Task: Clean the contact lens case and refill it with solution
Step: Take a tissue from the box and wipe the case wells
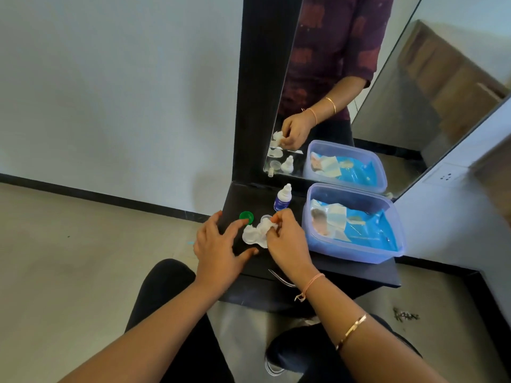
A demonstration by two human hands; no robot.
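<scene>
The white contact lens case [251, 235] lies on the black shelf [359, 268] with its wells uncovered. My right hand [287, 241] pinches a crumpled white tissue [266, 226] and holds it against the case's right well. My left hand [218, 244] is spread, fingers fairly straight, its fingertips at the case's left side and by the green cap [246, 216]. A clear cap [266, 217] lies just behind the tissue. The small white solution bottle [282, 198] with a blue label stands upright behind them.
A clear plastic tub [312, 230] holding blue packets stands on the right of the shelf. Metal tweezers [282, 279] lie near the front edge under my right wrist. A mirror [331, 78] rises at the back.
</scene>
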